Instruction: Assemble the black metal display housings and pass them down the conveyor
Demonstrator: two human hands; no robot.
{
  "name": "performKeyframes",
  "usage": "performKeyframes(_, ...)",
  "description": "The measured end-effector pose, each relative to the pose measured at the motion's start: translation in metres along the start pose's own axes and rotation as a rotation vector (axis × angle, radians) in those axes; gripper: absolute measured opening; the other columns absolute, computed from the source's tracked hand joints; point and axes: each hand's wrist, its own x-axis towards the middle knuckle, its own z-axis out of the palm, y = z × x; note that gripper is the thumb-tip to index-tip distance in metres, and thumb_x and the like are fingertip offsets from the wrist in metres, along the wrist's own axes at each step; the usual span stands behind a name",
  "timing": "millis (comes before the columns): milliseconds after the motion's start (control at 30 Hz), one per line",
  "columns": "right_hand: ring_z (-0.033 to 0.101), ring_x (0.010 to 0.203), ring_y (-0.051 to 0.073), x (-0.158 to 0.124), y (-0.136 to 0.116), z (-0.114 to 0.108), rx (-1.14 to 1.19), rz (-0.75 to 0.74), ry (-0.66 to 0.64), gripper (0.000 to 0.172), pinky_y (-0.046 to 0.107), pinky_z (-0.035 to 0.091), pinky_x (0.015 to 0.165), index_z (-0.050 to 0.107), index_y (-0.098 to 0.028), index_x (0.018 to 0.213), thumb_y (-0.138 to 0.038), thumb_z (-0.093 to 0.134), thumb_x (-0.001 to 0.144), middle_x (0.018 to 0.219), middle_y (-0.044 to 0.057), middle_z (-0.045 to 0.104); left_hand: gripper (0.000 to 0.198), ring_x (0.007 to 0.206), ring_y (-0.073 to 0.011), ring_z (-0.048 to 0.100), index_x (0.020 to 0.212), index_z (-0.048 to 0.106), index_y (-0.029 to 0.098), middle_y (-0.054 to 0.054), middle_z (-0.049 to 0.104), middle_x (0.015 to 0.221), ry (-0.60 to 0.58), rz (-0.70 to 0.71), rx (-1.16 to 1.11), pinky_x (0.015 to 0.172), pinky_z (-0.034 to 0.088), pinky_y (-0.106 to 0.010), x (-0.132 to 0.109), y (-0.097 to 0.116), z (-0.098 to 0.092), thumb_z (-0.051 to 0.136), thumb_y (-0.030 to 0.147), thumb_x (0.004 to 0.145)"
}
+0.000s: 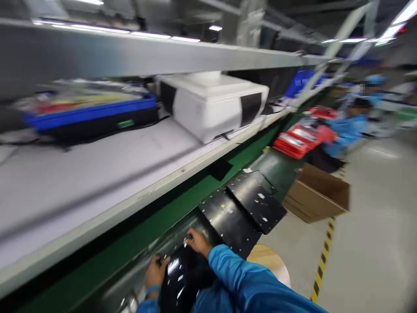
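Observation:
A glossy black panel (182,274) with bright light reflections lies low in the view, close against my body. My left hand (156,271) is closed at its left edge, with thumb and fingers curled around a dark part there. At the far right corner, my right hand (198,242) pinches the panel's edge. Both blue sleeves reach in from below. Beyond the right hand, black flat panels (231,217) with small white spots along their edges overlap on the dark work surface. The picture is somewhat blurred, so fine details of the grip are hidden.
A white shelf (137,161) runs along the left, carrying a blue tray (94,115) and a white box-shaped device (211,108). An open cardboard box (316,195) and a round wooden stool top (269,261) stand right. Red items (299,139) lie farther along near people in blue.

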Motion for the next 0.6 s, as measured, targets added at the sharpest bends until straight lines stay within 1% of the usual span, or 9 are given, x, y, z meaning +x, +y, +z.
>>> performKeyframes(67,0.074,0.112,0.026,-0.003,-0.006,-0.005,-0.034,-0.019,0.015,0.044,0.031,0.051,0.094,0.067,-0.021,0.138,-0.036,0.074,0.097,0.12,0.011,0.08,0.034,0.106,-0.0343,0.076,0.112,0.075,0.018,-0.014,0.079,0.106,0.163,-0.026,-0.02,0.096,0.06,-0.045,-0.025,-0.006,-0.002,0.069,0.041,0.087)
performKeyframes(133,0.075,0.109,0.027,-0.009,-0.004,-0.005,-0.08,-0.041,0.022,0.049,0.032,0.05,0.093,0.061,-0.017,0.146,-0.033,0.068,0.101,0.116,0.014,0.08,0.045,0.123,-0.0363,0.068,0.126,0.07,0.014,-0.021,0.072,0.127,0.32,-0.084,0.028,0.106,0.055,-0.048,-0.056,-0.028,0.0,0.063,0.044,0.093)
performKeyframes(167,0.075,0.107,0.028,-0.015,0.001,-0.004,-0.104,-0.052,0.026,0.049,0.033,0.05,0.092,0.058,-0.015,0.148,-0.03,0.066,0.102,0.112,0.014,0.08,0.05,0.13,-0.0385,0.064,0.131,0.067,0.013,-0.023,0.067,0.137,0.383,-0.141,0.061,0.108,0.053,-0.051,-0.074,-0.045,0.002,0.061,0.046,0.095)
performKeyframes(233,0.075,0.101,0.027,-0.029,0.014,0.001,-0.151,-0.094,0.033,0.046,0.033,0.05,0.088,0.059,-0.013,0.147,-0.025,0.06,0.102,0.106,0.014,0.079,0.061,0.142,-0.0442,0.053,0.141,0.06,0.013,-0.027,0.056,0.151,0.467,-0.316,0.115,0.111,0.05,-0.06,-0.115,-0.085,0.006,0.061,0.053,0.095)
performKeyframes(333,0.074,0.094,0.026,-0.056,0.022,0.017,-0.184,-0.205,-0.012,0.035,0.032,0.05,0.085,0.069,-0.016,0.133,-0.025,0.057,0.102,0.099,0.011,0.079,0.082,0.155,-0.0488,0.038,0.153,0.048,0.012,-0.032,0.042,0.164,0.497,-0.605,0.104,0.115,0.043,-0.068,-0.171,-0.136,0.008,0.066,0.063,0.091)
performKeyframes(400,0.074,0.092,0.024,-0.075,0.012,0.038,-0.145,-0.274,-0.163,0.027,0.031,0.051,0.084,0.077,-0.019,0.118,-0.027,0.06,0.099,0.098,0.009,0.08,0.091,0.158,-0.0472,0.034,0.157,0.042,0.013,-0.032,0.038,0.167,0.477,-0.689,0.045,0.117,0.042,-0.069,-0.193,-0.156,0.006,0.069,0.066,0.088)
performKeyframes(500,0.073,0.083,0.02,-0.1,-0.021,0.083,-0.071,-0.304,-0.513,0.017,0.027,0.051,0.077,0.081,-0.02,0.098,-0.025,0.065,0.093,0.09,0.005,0.08,0.097,0.159,-0.0469,0.033,0.16,0.037,0.016,-0.031,0.036,0.169,0.47,-0.79,-0.064,0.116,0.043,-0.071,-0.205,-0.168,0.002,0.068,0.071,0.087)
performKeyframes(533,0.072,0.077,0.019,-0.106,-0.033,0.099,-0.065,-0.302,-0.596,0.014,0.027,0.051,0.074,0.081,-0.019,0.092,-0.024,0.068,0.09,0.084,0.004,0.079,0.098,0.159,-0.0481,0.033,0.16,0.037,0.016,-0.032,0.035,0.169,0.485,-0.85,-0.097,0.114,0.044,-0.072,-0.206,-0.17,0.002,0.067,0.073,0.086)
performKeyframes(600,0.069,0.07,0.018,-0.115,-0.054,0.126,-0.073,-0.307,-0.676,0.007,0.026,0.05,0.07,0.08,-0.018,0.083,-0.023,0.076,0.084,0.075,0.002,0.077,0.099,0.157,-0.05,0.035,0.159,0.038,0.014,-0.034,0.036,0.167,0.528,-0.925,-0.129,0.112,0.046,-0.072,-0.209,-0.172,0.003,0.068,0.073,0.085)
